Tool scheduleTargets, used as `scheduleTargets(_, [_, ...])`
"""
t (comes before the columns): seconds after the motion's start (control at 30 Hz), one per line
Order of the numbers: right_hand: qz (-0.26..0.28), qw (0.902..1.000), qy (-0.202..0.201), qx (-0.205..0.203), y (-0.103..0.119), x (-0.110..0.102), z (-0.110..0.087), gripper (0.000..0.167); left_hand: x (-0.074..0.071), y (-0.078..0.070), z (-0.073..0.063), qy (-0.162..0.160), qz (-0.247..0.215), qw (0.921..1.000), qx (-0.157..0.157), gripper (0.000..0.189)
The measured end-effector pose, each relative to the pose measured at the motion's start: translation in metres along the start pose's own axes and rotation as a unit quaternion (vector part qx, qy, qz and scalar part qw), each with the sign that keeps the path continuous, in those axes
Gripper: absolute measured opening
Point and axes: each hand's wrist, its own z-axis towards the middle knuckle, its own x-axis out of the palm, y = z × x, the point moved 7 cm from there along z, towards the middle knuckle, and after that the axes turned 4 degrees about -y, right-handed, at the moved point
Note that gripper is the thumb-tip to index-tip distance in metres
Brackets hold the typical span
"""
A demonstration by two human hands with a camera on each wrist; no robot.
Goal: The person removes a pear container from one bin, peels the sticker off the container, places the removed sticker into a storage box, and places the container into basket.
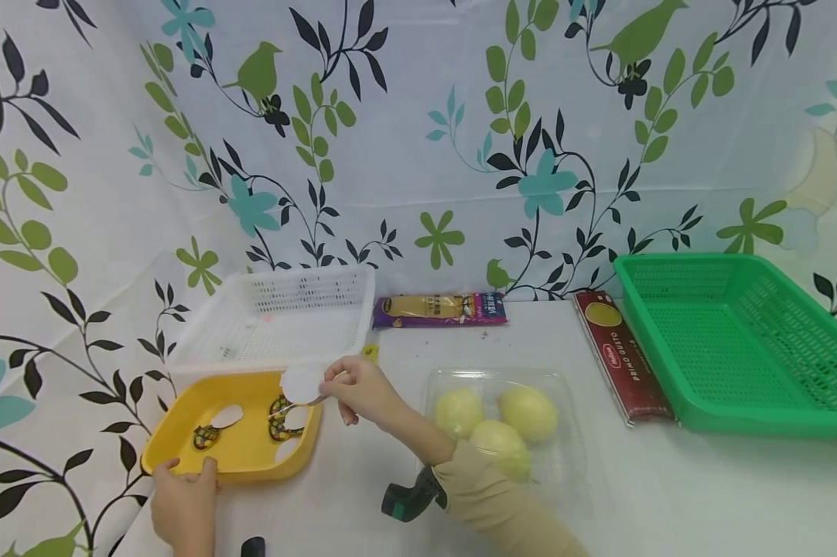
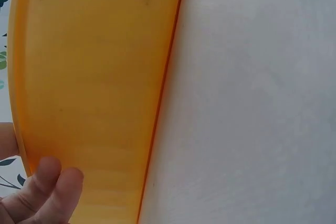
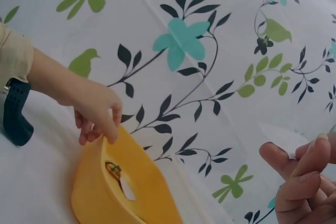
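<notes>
Left hand gripping, right hand raised, fingers pinched

Bright, even, diffuse light; its source is not visible. Shadows faint: a soft one under the yellow tray, another beside the green basket. Mild glare on the clear plastic container. Head view bends toward its edges. Left wrist view soft, tray too close. Right wrist fingers slightly blurred.
</notes>
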Motion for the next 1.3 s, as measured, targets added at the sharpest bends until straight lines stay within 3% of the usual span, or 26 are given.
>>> scheduleTargets(0.2, [0.004, 0.9999, 0.006, -0.011, -0.006, 0.010, 0.000, 0.005, -0.024, -0.029, -0.024, 0.006, -0.045, 0.9990, 0.005, 0.062])
scheduleTargets(0.47, [-0.006, 0.9999, 0.009, 0.001, -0.022, 0.021, 0.010, 0.005, -0.031, -0.047, -0.035, -0.004, -0.108, 0.9910, 0.078, 0.043])
scheduleTargets(0.67, [-0.007, 0.9998, -0.005, 0.019, -0.027, 0.033, 0.025, 0.008, -0.030, -0.048, -0.036, -0.007, -0.116, 0.9897, 0.083, 0.038])
scheduleTargets(0.97, [0.023, 0.9933, -0.053, 0.100, -0.049, 0.058, 0.044, 0.004, -0.028, -0.043, -0.035, -0.010, -0.107, 0.9920, 0.066, 0.032])
scheduleTargets(1.17, [0.014, 0.9895, -0.056, 0.133, -0.062, 0.059, 0.046, 0.007, -0.027, -0.046, -0.036, -0.024, -0.108, 0.9914, 0.070, 0.031])
scheduleTargets(1.3, [0.002, 0.9897, -0.034, 0.139, -0.069, 0.059, 0.047, 0.007, -0.029, -0.044, -0.035, -0.037, -0.102, 0.9923, 0.059, 0.030])
